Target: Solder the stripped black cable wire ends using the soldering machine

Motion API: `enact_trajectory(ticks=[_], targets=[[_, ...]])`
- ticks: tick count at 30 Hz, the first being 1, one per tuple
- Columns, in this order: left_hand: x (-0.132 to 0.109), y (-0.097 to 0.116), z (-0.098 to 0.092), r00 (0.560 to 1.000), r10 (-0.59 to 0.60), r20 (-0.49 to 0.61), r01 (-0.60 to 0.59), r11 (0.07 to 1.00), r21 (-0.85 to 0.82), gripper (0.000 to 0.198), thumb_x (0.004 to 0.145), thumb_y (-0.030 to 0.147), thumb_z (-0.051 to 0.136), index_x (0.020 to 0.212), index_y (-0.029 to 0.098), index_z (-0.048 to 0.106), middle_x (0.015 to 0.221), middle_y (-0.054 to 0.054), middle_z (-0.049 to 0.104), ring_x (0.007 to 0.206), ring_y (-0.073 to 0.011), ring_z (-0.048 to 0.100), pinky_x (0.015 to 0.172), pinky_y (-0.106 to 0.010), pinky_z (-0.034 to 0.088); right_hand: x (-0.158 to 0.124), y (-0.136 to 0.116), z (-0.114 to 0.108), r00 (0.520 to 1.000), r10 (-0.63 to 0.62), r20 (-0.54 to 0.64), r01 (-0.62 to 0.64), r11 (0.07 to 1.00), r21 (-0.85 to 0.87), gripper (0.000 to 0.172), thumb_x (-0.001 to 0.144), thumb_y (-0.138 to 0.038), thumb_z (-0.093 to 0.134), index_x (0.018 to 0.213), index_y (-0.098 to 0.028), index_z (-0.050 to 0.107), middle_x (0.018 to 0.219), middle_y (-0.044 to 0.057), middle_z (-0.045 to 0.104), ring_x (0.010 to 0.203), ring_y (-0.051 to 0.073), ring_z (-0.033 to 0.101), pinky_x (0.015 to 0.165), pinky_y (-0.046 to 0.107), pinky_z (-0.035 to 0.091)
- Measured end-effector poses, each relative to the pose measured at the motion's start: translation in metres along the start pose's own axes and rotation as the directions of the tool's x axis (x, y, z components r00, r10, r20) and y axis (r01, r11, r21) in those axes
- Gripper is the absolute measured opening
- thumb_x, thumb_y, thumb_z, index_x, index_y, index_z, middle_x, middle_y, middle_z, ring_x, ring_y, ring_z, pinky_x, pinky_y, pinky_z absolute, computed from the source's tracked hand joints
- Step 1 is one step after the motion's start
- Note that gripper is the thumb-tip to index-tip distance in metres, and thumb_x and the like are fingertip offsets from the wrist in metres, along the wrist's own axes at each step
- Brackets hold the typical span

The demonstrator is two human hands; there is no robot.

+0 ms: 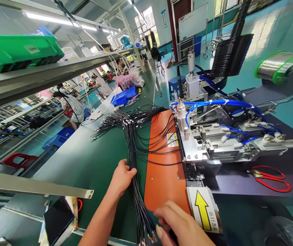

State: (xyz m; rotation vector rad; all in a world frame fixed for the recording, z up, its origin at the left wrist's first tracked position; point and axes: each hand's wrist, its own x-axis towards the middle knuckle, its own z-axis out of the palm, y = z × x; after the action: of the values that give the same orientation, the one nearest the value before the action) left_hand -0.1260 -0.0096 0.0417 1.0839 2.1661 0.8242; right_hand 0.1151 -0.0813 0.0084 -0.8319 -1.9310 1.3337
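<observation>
My left hand (pixel 122 177) is closed around a long bundle of black cables (pixel 131 147) lying on the green table mat, with the thumb across the top. Near the bundle's lower end, which has bare copper-coloured tips, is my right hand (pixel 175 220). Its thumb and curved fingers are apart, with nothing visible between them; the palm side is hidden. More black cables with silvery ends (pixel 110 123) lie spread beyond the bundle. Several single cables run across the orange plate (pixel 161 184) into the metal machine (pixel 194 147) on the right.
Red-handled cutters (pixel 271 177) lie on the machine's dark base, below a solder wire spool (pixel 276 68). A blue tray (pixel 123 96) stands farther along the table. A metal bar (pixel 59 184) juts in from the left, below a green bin (pixel 20 53). People sit at the left.
</observation>
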Motion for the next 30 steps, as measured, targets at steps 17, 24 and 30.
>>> enact_trajectory(ticks=[17,24,30], targets=[[0.001,-0.002,-0.016,0.91,-0.131,0.393,0.376,0.659,-0.652,0.013,0.085,0.007,0.062,0.097,0.008,0.06,0.112,-0.019,0.069,0.082,-0.0201,0.072,0.072,-0.032,0.063,0.1,-0.009,0.027,0.942,0.331,-0.047,-0.33,0.943,0.039,0.018,0.09,-0.019,0.053,0.105,-0.017,0.063,0.103,0.014,0.066,0.095,0.026,0.067,0.082,0.038,0.05],[-0.003,0.007,-0.021,0.854,-0.124,0.505,0.495,0.489,-0.718,0.025,0.088,0.004,0.048,0.11,-0.001,0.058,0.129,-0.028,0.06,0.118,-0.0342,0.062,0.099,-0.047,0.054,0.097,-0.018,0.035,0.968,0.249,-0.035,-0.249,0.969,-0.001,0.014,0.085,-0.025,0.06,0.094,-0.017,0.069,0.085,0.011,0.069,0.082,0.028,0.064,0.073,0.035,0.042],[-0.006,0.006,-0.018,0.897,-0.062,0.438,0.397,0.549,-0.735,0.024,0.082,0.0,0.053,0.104,0.005,0.062,0.118,-0.019,0.067,0.109,-0.0288,0.067,0.093,-0.041,0.057,0.113,-0.003,0.041,0.94,0.34,-0.004,-0.325,0.902,0.283,0.018,0.092,-0.029,0.053,0.089,-0.018,0.067,0.08,0.005,0.069,0.069,0.018,0.062,0.06,0.026,0.038]])
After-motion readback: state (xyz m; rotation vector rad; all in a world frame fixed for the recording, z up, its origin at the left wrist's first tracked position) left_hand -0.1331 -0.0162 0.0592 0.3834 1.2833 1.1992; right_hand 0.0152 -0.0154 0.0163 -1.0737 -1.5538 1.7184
